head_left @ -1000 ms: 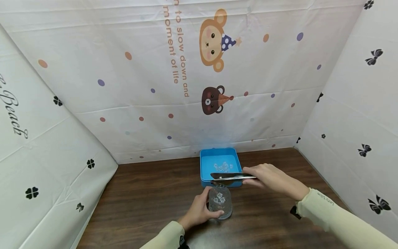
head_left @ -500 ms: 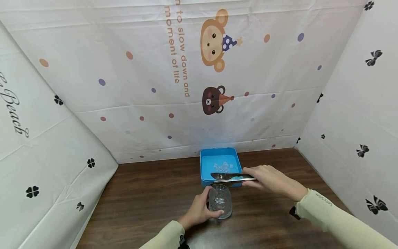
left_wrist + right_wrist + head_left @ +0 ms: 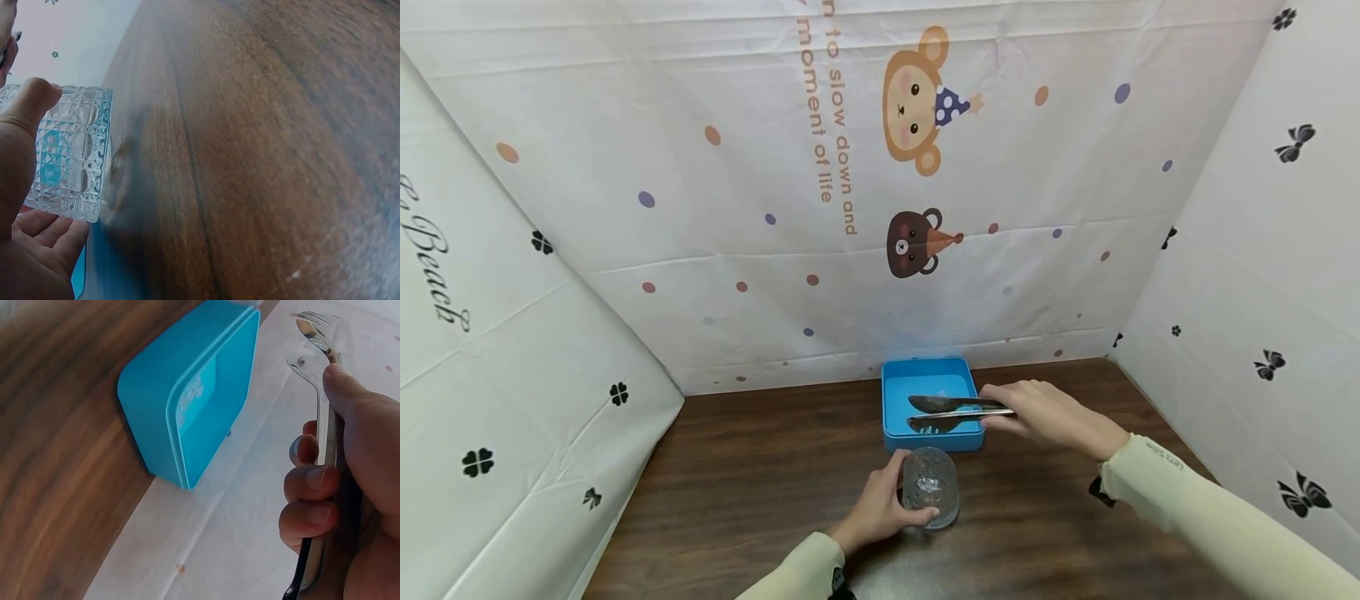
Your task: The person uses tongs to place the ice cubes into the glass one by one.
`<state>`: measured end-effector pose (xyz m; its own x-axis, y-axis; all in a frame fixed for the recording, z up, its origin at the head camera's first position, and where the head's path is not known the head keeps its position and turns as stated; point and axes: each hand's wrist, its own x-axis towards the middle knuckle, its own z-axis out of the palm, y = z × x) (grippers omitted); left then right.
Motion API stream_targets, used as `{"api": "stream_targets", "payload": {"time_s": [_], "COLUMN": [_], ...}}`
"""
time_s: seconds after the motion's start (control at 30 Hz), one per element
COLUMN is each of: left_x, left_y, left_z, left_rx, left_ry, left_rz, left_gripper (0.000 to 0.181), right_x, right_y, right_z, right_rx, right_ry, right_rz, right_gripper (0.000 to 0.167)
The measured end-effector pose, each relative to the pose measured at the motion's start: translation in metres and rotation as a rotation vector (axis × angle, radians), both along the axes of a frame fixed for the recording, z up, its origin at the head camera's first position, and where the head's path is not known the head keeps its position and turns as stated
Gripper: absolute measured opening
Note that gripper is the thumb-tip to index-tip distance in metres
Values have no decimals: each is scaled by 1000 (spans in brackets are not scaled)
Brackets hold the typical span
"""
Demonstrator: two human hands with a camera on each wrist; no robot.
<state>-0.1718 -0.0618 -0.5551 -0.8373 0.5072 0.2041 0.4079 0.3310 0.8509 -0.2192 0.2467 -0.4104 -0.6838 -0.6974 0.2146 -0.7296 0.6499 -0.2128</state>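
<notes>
Metal tongs [image 3: 958, 414], tips apart, hang above a blue box [image 3: 892, 438], gripped by the right hand [image 3: 1045, 414]. Clear pieces [image 3: 191, 394] lie inside the box. Just in front, the left hand [image 3: 880, 503] holds a patterned glass [image 3: 931, 487] at the wooden table [image 3: 752, 500]. Behind rises a printed white cloth [image 3: 760, 150].

The brown worktop [image 3: 760, 467] is carrying a blue box [image 3: 972, 442] toward the back and a glass [image 3: 938, 485] just before it.
</notes>
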Motion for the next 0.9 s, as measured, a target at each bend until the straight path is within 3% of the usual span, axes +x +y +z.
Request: {"api": "stream_targets", "payload": {"time_s": [0.4, 0.9], "left_x": [0, -2], "left_y": [0, 0], "left_z": [1, -1], "left_rx": [-4, -19], "left_ry": [3, 15], "left_rz": [-2, 3], "left_gripper": [72, 72], "right_x": [-39, -79], "right_y": [-1, -3], "right_z": [8, 1], "right_rx": [56, 98], "right_ry": [1, 2], "right_rz": [-70, -98], "right_gripper": [37, 46]}}
